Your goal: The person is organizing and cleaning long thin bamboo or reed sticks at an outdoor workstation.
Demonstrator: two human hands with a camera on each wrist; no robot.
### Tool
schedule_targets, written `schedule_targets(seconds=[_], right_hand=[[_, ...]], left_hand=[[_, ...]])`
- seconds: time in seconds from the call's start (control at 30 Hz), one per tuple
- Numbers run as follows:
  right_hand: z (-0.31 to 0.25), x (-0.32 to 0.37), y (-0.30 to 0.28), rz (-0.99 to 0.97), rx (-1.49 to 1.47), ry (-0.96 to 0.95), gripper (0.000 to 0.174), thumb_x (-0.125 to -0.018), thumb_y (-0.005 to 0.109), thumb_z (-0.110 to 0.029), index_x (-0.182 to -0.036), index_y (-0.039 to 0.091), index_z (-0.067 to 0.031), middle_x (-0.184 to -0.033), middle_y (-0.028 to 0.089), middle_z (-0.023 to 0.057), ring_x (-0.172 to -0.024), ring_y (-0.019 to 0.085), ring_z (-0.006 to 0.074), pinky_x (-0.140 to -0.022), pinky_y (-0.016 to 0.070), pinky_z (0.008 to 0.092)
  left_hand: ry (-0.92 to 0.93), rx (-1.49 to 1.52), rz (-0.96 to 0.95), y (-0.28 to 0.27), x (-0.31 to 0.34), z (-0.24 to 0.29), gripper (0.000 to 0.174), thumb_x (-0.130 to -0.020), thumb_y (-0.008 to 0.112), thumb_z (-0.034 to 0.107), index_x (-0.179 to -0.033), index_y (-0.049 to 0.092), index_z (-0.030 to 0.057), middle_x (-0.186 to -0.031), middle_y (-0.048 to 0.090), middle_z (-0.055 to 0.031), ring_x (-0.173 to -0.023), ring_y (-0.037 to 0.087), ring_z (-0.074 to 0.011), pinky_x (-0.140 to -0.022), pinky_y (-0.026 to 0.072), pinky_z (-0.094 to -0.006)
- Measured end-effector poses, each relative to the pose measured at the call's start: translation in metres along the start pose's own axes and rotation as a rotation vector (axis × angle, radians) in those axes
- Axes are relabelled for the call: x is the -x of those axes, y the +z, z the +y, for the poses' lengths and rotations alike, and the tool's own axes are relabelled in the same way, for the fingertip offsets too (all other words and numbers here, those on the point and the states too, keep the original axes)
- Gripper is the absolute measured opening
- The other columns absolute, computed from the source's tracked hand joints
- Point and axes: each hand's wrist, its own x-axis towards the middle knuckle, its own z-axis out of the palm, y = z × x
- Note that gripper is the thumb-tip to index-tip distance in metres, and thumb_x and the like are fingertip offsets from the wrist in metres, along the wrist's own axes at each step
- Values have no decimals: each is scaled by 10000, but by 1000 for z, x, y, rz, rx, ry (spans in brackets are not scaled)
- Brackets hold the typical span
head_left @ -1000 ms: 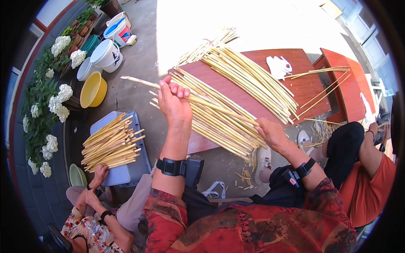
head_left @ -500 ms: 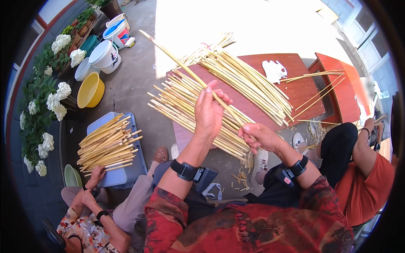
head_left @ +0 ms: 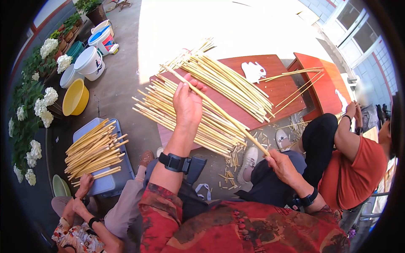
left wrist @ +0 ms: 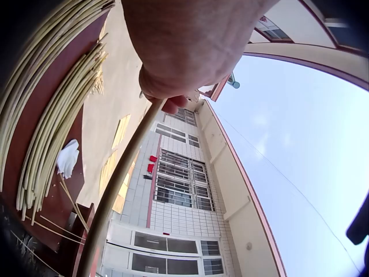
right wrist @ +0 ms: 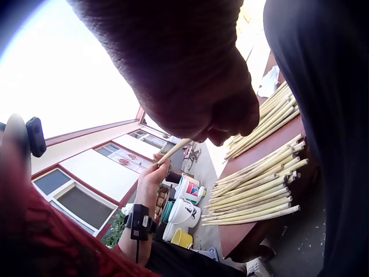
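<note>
A long pale-yellow cane stick (head_left: 257, 144) slants across the head view between my hands. My left hand (head_left: 187, 105), palm turned up, holds it near its far end, thumb on one side and curled fingers on the other. At the near end my right hand (head_left: 283, 166) pinches it, close over my knee. Below the stick, two bundles of similar canes lie on a red-brown table (head_left: 236, 62): a nearer bundle (head_left: 154, 101) and a farther bundle (head_left: 228, 82). In the right wrist view, the stick (right wrist: 173, 151) runs from my right hand to my left hand (right wrist: 153, 176).
White gloves (head_left: 254, 71) lie on the table. At left, shorter canes (head_left: 95, 149) rest on a blue lidded bin (head_left: 118, 173), touched by a seated person's hand (head_left: 86, 182). A person in orange (head_left: 344, 168) sits at right. Cut pieces (head_left: 228, 175) litter the floor; buckets (head_left: 89, 63) stand far left.
My hands came together along the stick, then drew apart again. The right hand is now lower, at the near end. The stick tilted upward, then came down to a diagonal; the head view shifted.
</note>
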Motion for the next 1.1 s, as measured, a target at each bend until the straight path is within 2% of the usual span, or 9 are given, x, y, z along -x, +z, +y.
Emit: schedule_targets(seconds=[0.17,0.27,0.43,0.47,0.6,0.67,0.8,0.97,1.1], right_hand=[[1,35,31,5,-234,42,215,-905,393,-170,-1054,481,-42,-657,447,44,-585,443,113,-567,407,262],[-8,31,43,-36,-440,106,232,-909,387,-156,-1097,471,-49,-650,422,-6,-568,398,66,-525,370,208],[-21,28,53,-89,-582,171,218,-910,386,-143,-1084,477,-49,-634,376,-26,-542,349,56,-493,334,200],[-24,31,56,-107,-633,196,211,-909,389,-140,-1079,478,-51,-632,364,-30,-537,335,56,-487,327,202],[-27,42,70,6,-530,68,198,-907,395,-133,-1073,472,-57,-630,355,-27,-536,327,59,-487,322,205],[-25,51,72,39,-373,42,195,-906,396,-131,-1076,464,-63,-626,348,-23,-542,327,60,-494,323,205],[-25,67,73,-37,-348,49,201,-910,385,-140,-1079,459,-60,-621,349,-18,-547,332,62,-497,324,207],[-41,60,69,-160,-481,95,229,-925,346,-192,-1073,456,-57,-603,355,-30,-490,332,45,-433,312,188],[-45,42,65,-141,-594,60,238,-927,340,-206,-1074,457,-61,-597,353,-33,-466,326,39,-403,299,177]], left_hand=[[-96,14,-118,3,25,-26,315,-900,296,110,-1163,336,-59,-788,469,-72,-718,475,-171,-676,438,-340],[-183,-22,-171,7,61,-45,325,-896,300,94,-1180,309,-62,-782,454,-70,-703,453,-156,-672,427,-333],[-254,-76,-189,2,85,-50,329,-894,331,113,-1174,327,-58,-770,471,-56,-682,486,-141,-644,457,-307],[-275,-100,-207,2,86,-46,356,-888,315,89,-1201,278,-78,-774,455,-74,-696,464,-157,-668,438,-324],[-254,-93,-205,1,85,-38,356,-887,313,89,-1199,279,-79,-768,451,-73,-683,454,-153,-658,429,-318],[-207,44,-149,-3,73,-26,342,-887,310,87,-1188,297,-75,-759,442,-67,-664,438,-147,-640,416,-311],[-121,117,-70,-9,52,2,312,-889,310,89,-1162,336,-60,-741,431,-54,-641,413,-136,-624,404,-301],[-86,116,-143,-6,66,2,316,-897,303,98,-1170,329,-60,-745,429,-58,-640,416,-137,-624,404,-300],[-207,47,-207,2,92,-16,328,-898,302,111,-1175,318,-64,-737,422,-60,-639,412,-140,-620,403,-300]])
